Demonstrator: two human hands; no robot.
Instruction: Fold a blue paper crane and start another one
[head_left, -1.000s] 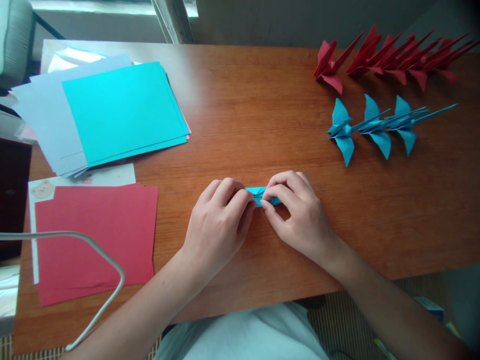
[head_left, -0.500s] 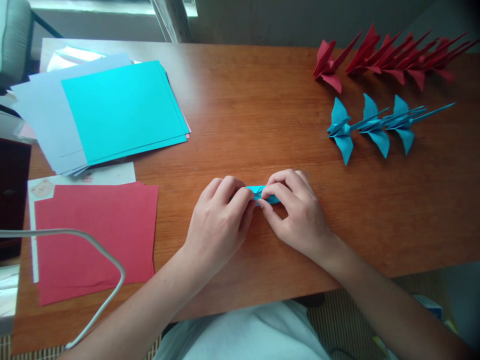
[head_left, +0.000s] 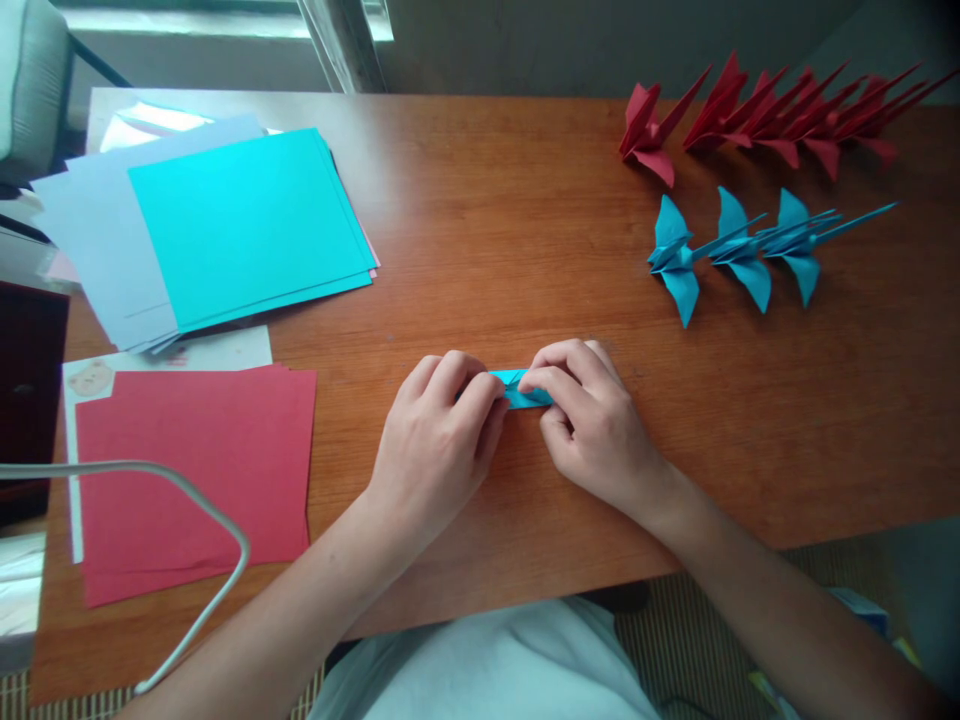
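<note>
A small folded piece of blue paper (head_left: pixel 519 388) lies on the wooden table (head_left: pixel 525 220) in front of me. My left hand (head_left: pixel 442 440) has its fingers curled down on the paper's left end. My right hand (head_left: pixel 592 420) pinches the right end with fingertips pressed together. Most of the blue piece is hidden under both hands; only a short strip shows between them.
Three blue origami cranes (head_left: pixel 731 250) lie in a row at the right, with a row of red cranes (head_left: pixel 765 120) behind them. Stacked cyan sheets (head_left: pixel 240 220) over pale ones sit at the left, red sheets (head_left: pixel 195 470) nearer me. A white curved tube (head_left: pixel 217 540) crosses the lower left.
My right fingertips have slid slightly left along the blue piece. The view has shifted a little; both hands stay on the paper.
</note>
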